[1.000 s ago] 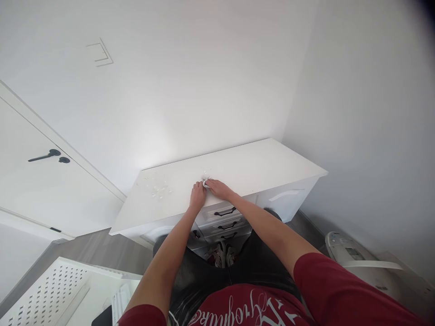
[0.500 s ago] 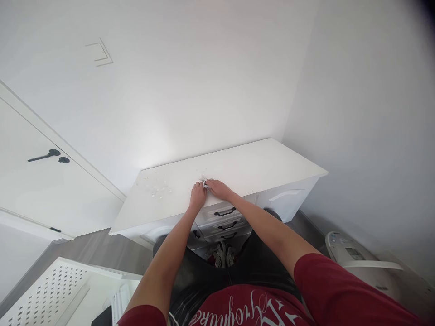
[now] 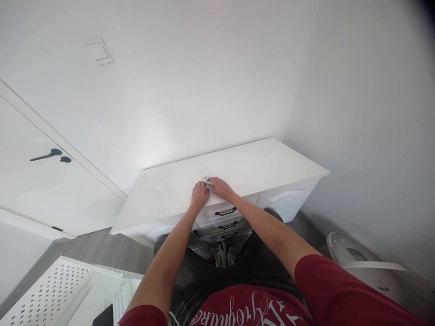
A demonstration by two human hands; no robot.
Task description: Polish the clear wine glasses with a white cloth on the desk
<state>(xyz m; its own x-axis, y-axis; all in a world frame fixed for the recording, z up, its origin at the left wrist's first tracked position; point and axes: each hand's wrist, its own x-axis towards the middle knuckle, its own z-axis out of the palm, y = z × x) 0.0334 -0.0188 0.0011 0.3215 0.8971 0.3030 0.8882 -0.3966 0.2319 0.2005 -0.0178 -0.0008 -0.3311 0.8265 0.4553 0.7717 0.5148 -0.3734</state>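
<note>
Clear bits (image 3: 161, 196) are scattered L of the hands and a faint clear piece (image 3: 203, 169) is seen just behind them, w/ a lattice panel (image 3: 50, 290) placed low L and an appliance (image 3: 356, 260) low R. A small white item (image 3: 208, 182), shape unclear, is mostly hidden btwn the fingertips over the dresser (image 3: 261, 158) nr its front edge; it's pinched by the R hand (image 3: 220, 188), while the L hand (image 3: 200, 195) is curled beside it, grip can't be told. The top is white & flat, dark handles (image 3: 227, 212) are fitted below, and pale walls (image 3: 217, 81) & a white door (image 3: 30, 181) are seen around.
</note>
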